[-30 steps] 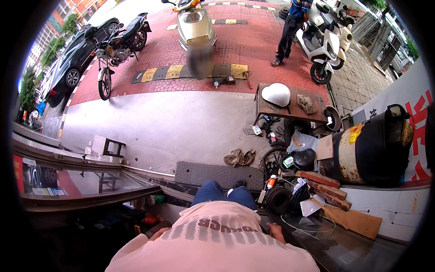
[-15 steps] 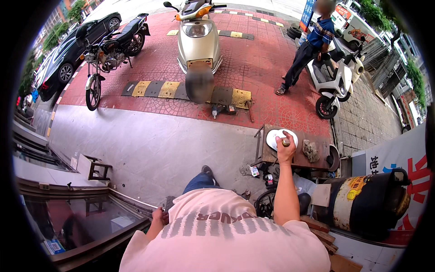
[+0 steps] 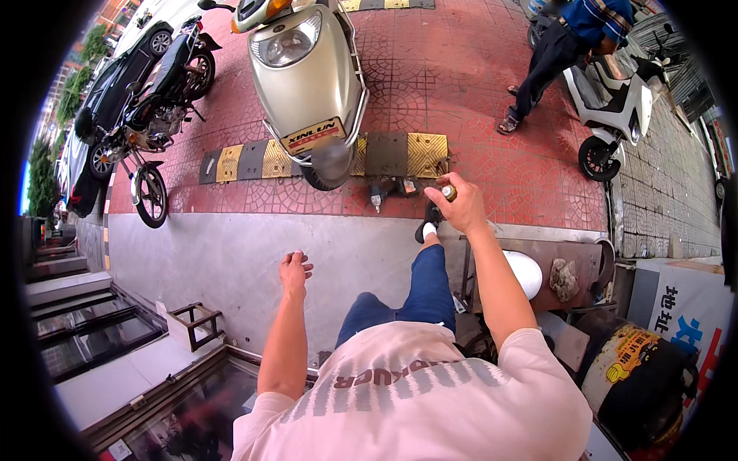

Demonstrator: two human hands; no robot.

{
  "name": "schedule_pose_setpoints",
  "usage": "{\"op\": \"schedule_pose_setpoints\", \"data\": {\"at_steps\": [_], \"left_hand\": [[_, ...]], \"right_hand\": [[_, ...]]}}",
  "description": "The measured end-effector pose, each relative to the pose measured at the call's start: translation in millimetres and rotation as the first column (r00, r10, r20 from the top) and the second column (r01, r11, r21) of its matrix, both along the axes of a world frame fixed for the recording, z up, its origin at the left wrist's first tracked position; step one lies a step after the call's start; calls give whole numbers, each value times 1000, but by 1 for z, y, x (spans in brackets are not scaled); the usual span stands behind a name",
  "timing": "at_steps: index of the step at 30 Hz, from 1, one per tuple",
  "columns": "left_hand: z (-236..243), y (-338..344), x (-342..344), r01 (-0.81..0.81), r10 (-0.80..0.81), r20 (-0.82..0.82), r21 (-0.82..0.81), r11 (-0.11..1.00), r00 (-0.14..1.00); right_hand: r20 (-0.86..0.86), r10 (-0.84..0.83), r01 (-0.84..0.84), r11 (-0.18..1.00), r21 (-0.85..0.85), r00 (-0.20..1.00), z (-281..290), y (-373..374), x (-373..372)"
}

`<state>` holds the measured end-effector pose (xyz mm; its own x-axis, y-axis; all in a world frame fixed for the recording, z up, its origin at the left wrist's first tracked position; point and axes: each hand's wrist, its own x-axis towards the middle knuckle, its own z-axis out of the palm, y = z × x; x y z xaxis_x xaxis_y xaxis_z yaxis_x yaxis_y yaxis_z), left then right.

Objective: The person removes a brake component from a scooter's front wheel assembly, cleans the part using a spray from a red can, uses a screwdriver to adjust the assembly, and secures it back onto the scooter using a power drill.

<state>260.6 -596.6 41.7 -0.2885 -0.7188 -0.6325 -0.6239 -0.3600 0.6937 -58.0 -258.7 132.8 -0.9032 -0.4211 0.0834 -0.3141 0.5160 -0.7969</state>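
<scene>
My right hand (image 3: 460, 207) is raised in front of me, shut on a small round brass-coloured part (image 3: 448, 192). My left hand (image 3: 294, 270) swings free at my side, fingers loosely curled, holding nothing. I am stepping forward on grey concrete toward a beige scooter (image 3: 304, 73) parked on the red brick paving. A power tool (image 3: 378, 192) and small items lie on the ground just behind the scooter's rear wheel, beside a yellow and black speed ramp (image 3: 407, 154).
A low table (image 3: 584, 261) with a white helmet (image 3: 526, 273) and a rag stands to my right. A black motorcycle (image 3: 157, 115) is parked at left, a white scooter (image 3: 615, 115) and a standing person (image 3: 557, 54) at far right. A small stool frame (image 3: 192, 323) sits near glass doors.
I have stood up and walked away from the table toward the beige scooter. My right hand left the white helmet area and now carries the small brass part in front of me.
</scene>
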Motion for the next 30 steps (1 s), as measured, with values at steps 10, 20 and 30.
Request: {"op": "schedule_pose_setpoints", "data": {"at_steps": [10,20,30], "left_hand": [[-260,22,-303,349,-434,-129,-413,841,892],[-507,-118,-524,-219,-212,-545,-620,754,811],[-528,-142,-559,-117,-160,-335,-674,729,929]], "right_hand": [[287,290,-344,925,160,913,-302,-182,-253],[138,485,-496,867,56,863,-491,-286,-330],[218,357,-359,933,-31,908,-506,-277,-353]]}}
